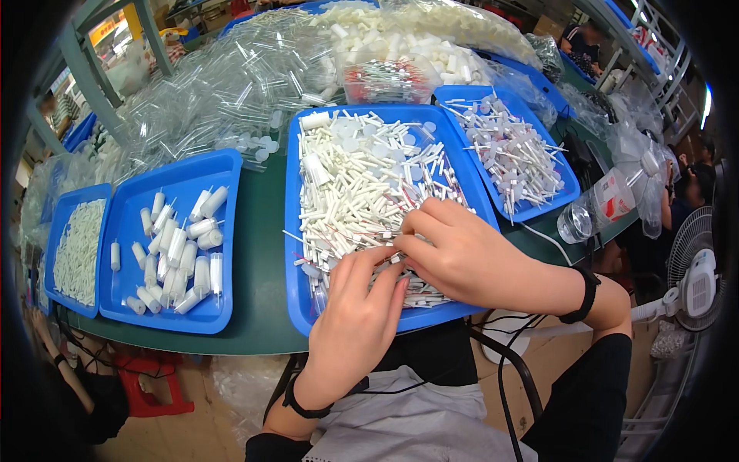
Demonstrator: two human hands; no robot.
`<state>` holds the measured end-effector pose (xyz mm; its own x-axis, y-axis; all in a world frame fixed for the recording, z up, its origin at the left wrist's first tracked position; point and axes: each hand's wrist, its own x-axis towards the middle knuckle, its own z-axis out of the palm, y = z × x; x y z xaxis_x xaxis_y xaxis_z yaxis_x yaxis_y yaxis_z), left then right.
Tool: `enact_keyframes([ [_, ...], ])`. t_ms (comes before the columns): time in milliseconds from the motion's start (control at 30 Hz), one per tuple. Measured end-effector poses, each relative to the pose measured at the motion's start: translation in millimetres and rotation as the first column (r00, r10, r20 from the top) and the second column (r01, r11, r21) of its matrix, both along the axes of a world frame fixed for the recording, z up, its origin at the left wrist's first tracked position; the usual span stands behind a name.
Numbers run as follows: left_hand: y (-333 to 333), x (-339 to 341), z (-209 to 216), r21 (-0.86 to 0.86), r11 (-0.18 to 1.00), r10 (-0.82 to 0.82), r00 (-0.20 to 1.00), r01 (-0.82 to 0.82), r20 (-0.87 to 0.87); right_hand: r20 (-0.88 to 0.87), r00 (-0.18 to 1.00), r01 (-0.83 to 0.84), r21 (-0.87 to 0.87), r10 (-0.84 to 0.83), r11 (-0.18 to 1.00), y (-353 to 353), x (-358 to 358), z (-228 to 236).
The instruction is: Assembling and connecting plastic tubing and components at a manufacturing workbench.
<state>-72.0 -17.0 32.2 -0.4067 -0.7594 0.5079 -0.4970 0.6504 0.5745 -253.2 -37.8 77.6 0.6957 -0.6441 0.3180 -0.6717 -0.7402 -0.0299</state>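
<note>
Both my hands meet over the front part of a large blue tray (293,254) heaped with short white tubes (339,202) and thin red-and-white wire pieces (454,185). My left hand (358,300) is closed, its thumb and fingertips drawn together at the heap. Coming in from the right, my right hand (454,250) is pinched, its fingertips touching those of the left. Whatever lies between the fingers is too small and too covered to name. Flat translucent discs (372,128) lie among the tubes at the tray's far end.
On the left, a blue tray (231,254) holds white cylinders with thin tips, beside a smaller blue tray (49,266) of small white pieces. A right-hand blue tray (573,181) carries wired parts. Behind are clear plastic tubes (208,92); a plastic bottle (608,202) and fan (697,281) are right.
</note>
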Motion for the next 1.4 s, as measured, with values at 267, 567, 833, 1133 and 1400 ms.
enact_keyframes([
  [267,1.2,-0.9,-0.6,0.014,0.998,0.059,0.998,-0.059,0.017,0.169,0.982,0.022,0.333,-0.083,0.943,-17.1,-18.7,9.9],
  [567,0.5,0.7,-2.5,0.035,0.999,0.002,1.0,-0.002,0.021,0.48,0.717,-0.045,0.755,-0.505,0.654,-60.7,-31.9,-2.7],
  [833,0.2,0.1,-1.1,0.009,0.999,0.031,0.999,-0.031,0.022,0.296,0.81,0.172,0.705,-0.506,0.688,-69.1,-17.1,0.6],
  [1133,1.2,-0.6,-1.4,0.002,0.999,0.053,0.998,-0.053,-0.026,0.62,0.679,-0.004,0.538,-0.393,0.843,-59.7,-28.3,2.4],
  [1400,-1.0,3.4,5.2,-0.031,0.999,0.023,0.965,-0.032,-0.263,0.679,0.728,-0.053,0.198,-0.098,0.979,-15.1,-23.0,20.1],
])
